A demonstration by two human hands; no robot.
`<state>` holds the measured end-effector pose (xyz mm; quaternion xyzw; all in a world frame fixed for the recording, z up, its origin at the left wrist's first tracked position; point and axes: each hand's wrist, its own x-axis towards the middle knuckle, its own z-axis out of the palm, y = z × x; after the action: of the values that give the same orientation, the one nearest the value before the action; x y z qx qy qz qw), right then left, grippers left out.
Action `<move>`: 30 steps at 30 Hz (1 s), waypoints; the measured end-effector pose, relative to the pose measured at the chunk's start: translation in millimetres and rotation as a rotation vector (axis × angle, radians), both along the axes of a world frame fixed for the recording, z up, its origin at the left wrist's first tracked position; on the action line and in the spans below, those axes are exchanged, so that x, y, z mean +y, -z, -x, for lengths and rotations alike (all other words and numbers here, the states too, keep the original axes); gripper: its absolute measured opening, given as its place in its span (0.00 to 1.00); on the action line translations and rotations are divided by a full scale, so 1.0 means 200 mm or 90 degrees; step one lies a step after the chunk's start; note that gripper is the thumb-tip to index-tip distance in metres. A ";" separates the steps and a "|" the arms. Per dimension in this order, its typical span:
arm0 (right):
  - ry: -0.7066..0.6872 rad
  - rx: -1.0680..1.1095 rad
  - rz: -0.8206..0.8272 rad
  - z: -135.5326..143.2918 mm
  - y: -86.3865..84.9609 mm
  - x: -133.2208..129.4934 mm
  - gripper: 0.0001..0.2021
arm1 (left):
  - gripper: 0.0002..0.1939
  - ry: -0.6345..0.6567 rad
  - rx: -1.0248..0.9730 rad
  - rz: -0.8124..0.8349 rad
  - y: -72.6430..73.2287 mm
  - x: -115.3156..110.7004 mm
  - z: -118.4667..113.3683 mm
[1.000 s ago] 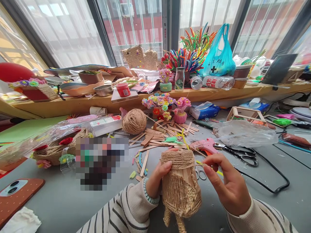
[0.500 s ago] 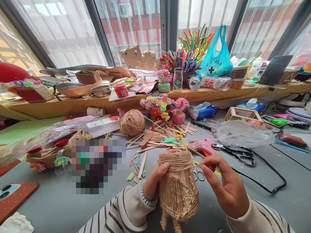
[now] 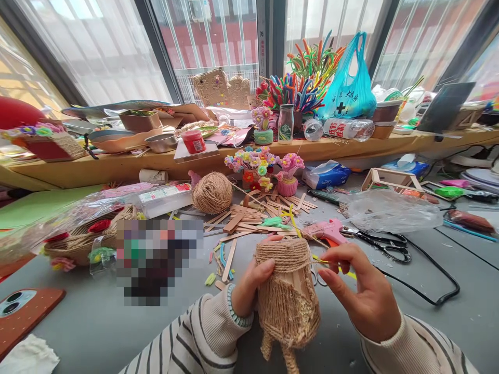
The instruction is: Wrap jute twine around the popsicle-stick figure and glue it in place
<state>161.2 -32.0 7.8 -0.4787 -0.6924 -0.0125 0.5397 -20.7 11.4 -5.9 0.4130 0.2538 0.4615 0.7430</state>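
A twine-wrapped wooden form (image 3: 288,296) with two short twine legs hangs over the front of the table, tilted slightly. My left hand (image 3: 253,280) grips its left side, thumb across the front. Rows of twine circle the top, and bare wood shows below them. My right hand (image 3: 360,291) is at the right, thumb and forefinger close around the thin twine that runs from the form. The ball of twine (image 3: 212,193) sits farther back, a strand leading right from it. Behind the form lies a pink glue gun (image 3: 325,232).
Craft sticks (image 3: 244,221) are scattered beyond the form. Black scissors (image 3: 384,243) and a black cable (image 3: 436,298) lie at the right. A plastic bag (image 3: 393,212), pipe-cleaner flowers (image 3: 253,163) and a phone (image 3: 29,317) are also on the table.
My right hand has shifted slightly left and up beside the form. The form has tilted a little in my left hand, and the camera view has moved slightly.
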 end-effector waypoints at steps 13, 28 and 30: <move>-0.033 0.029 0.003 -0.01 0.01 0.01 0.07 | 0.33 -0.008 0.005 -0.029 0.03 0.02 0.00; -0.017 0.028 0.005 0.00 0.01 0.01 0.06 | 0.32 0.041 -0.021 -0.034 0.00 0.00 -0.01; -0.015 0.028 0.009 0.00 0.01 0.01 0.06 | 0.32 0.038 -0.012 -0.033 -0.01 0.00 0.00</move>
<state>161.0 -30.8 5.5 -0.4747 -0.6859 0.0091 0.5515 -20.0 11.4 -4.1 0.4354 0.2221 0.4493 0.7479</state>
